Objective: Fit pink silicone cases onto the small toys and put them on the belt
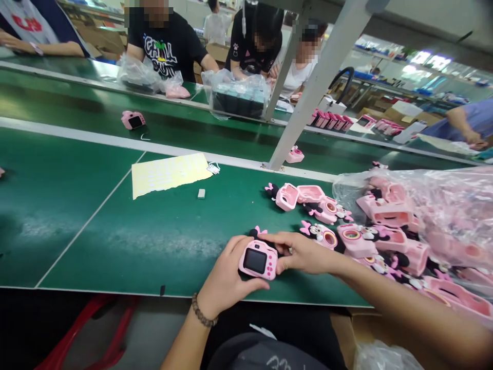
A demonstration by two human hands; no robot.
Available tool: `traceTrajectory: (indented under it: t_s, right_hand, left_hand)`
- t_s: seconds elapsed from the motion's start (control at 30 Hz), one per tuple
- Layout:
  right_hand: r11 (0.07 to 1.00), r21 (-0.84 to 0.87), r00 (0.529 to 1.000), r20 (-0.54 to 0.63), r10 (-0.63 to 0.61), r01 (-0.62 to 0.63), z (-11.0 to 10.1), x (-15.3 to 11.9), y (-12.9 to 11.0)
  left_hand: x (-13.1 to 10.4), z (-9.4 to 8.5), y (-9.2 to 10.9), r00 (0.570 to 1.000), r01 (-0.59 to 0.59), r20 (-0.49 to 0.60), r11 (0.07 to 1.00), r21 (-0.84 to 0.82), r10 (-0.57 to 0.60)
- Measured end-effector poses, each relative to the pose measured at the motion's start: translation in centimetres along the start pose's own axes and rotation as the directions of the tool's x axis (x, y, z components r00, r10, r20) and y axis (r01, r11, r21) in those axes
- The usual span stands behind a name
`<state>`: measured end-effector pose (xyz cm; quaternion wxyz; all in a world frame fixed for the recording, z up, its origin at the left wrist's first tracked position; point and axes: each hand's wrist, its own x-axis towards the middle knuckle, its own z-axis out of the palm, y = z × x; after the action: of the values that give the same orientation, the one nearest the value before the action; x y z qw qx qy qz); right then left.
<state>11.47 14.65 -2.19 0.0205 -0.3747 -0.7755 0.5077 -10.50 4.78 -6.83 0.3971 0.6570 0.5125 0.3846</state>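
A pink toy camera with a dark screen and small pink buttons is held low over the green table, its screen facing me. Behind its top edge a black and pink bow-topped character piece sticks out. My left hand cradles the camera from the left, thumb under its lower edge. My right hand grips its right side with thumb and fingers. To the right lie several pink silicone camera covers with mouse-like figures and round openings.
A clear plastic bag of pink covers lies at the right. Ahead are a yellow paper sheet, a small pale block and a slanted metal post. Another pink camera rests on the conveyor belt; people work opposite.
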Motion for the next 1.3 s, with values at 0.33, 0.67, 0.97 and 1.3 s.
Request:
traceTrajectory:
  t_s: [0.33, 0.67, 0.97, 1.3]
  right_hand:
    - [0.603, 0.776, 0.983, -0.156, -0.101, 0.185, 5.7, -2.8, 0.9]
    - [0.681, 0.671, 0.907, -0.421, 0.025, 0.293, 7.0, -4.0, 2.5]
    - [0.69, 0.628, 0.849, -0.527, 0.038, 0.359, 7.2, -4.8, 3.2]
    - [0.841, 0.422, 0.79, -0.613, -0.011, 0.339, 8.2, -4.8, 3.9]
  left_hand:
    - [-0.9, 1.5, 1.7, 0.984, -0.04, -0.175, 0.999, 0.013, 0.042]
    - [0.1, 4.0, 6.2, 0.976, 0.192, -0.146, 0.956, 0.221, -0.163]
    - [1.7, 4.2, 6.8, 0.984, 0.169, 0.007, 0.955, 0.243, -0.176]
    - [1.0, 5.9, 7.5, 0.981, 0.186, -0.086, 0.957, 0.222, -0.171]
